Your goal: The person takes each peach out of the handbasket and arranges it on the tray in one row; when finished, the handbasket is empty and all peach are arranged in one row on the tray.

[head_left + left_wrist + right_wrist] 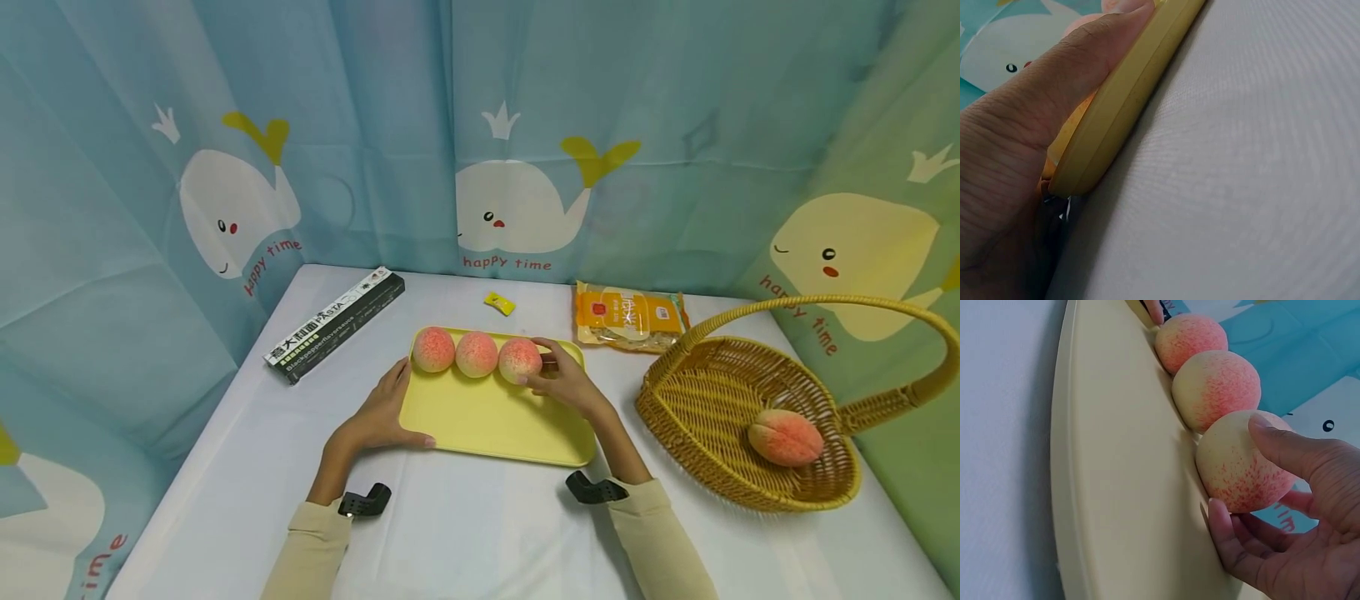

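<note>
Three round pink-and-cream peaches stand in a row along the far side of a yellow tray (480, 421): a left peach (433, 349), a middle peach (476, 354) and a right peach (519, 360). My right hand (562, 379) grips the right peach; the right wrist view shows the thumb (1285, 447) on one side and fingers on the other. That peach touches or nearly touches its neighbour. At the tray's left side, my left hand (381, 411) holds the near corner, fingers along the left edge. Its thumb (1094, 53) lies on the rim in the left wrist view.
To the right, a wicker basket (697, 400) with a tall handle holds another peach (786, 437). Behind the tray lie a small yellow packet (499, 303) and an orange food bag (630, 317). A black-and-white pasta box (337, 323) lies at the left.
</note>
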A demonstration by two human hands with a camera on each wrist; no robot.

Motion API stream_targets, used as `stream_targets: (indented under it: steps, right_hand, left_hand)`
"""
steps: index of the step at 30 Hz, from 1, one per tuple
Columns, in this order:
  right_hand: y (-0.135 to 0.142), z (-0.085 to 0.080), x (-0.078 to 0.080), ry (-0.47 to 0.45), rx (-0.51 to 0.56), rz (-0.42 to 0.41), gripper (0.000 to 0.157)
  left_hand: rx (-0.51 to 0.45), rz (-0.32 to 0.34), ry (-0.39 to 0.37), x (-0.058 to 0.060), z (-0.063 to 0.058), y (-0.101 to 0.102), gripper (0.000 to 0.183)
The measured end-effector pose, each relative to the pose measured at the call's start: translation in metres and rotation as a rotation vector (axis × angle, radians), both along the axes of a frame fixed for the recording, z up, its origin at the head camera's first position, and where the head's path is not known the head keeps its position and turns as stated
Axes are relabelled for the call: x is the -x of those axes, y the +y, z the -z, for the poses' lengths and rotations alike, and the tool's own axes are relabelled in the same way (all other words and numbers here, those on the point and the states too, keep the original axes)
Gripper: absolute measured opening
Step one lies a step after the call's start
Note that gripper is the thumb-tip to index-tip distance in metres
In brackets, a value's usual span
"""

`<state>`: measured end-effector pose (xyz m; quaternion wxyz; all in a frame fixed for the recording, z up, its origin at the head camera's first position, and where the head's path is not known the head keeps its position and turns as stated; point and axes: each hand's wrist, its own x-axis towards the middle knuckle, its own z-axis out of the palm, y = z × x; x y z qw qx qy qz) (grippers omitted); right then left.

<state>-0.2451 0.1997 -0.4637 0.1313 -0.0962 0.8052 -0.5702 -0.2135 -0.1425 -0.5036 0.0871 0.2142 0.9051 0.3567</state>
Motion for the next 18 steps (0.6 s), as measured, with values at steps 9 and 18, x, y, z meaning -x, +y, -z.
stream_targets:
  steps: [9, 18]
  right_hand:
    - [0.005, -0.008, -0.006, 0.024, -0.076, -0.002, 0.077]
    - [0.017, -0.021, -0.013, 0.095, -0.173, -0.043, 0.072]
  left_hand:
    - [0.0, -0.005, -0.01, 0.0, -0.002, 0.001, 0.141]
    - [0.013, -0.004, -0.003, 0.001, 0.002, 0.0, 0.14]
